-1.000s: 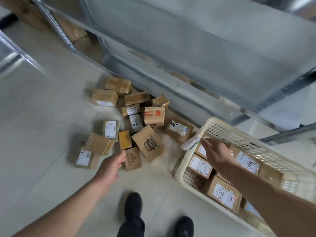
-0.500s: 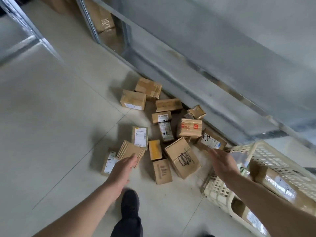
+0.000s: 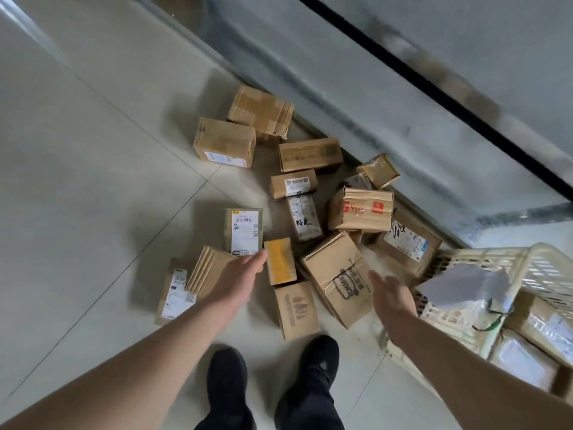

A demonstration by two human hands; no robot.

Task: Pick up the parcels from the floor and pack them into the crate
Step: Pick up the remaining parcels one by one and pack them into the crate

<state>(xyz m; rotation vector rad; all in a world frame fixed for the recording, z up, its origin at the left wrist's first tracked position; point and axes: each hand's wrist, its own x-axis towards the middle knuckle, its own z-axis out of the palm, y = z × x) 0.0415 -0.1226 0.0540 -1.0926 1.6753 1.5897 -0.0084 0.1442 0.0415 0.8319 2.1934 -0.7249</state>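
We reach both empty, loosely spread hands forward: our left hand (image 3: 238, 282) lies nearest the yellow-taped parcel (image 3: 280, 261), whose long axis points away from us, with our right hand (image 3: 391, 293) beside the crate (image 3: 483, 259).

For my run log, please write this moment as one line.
left hand: open, reaching to parcels | right hand: open, empty | crate: partly filled | many parcels on floor

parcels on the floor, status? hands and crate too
Left hand open, over the parcels. Right hand open, empty. Crate partly packed at right. Nothing blocking.
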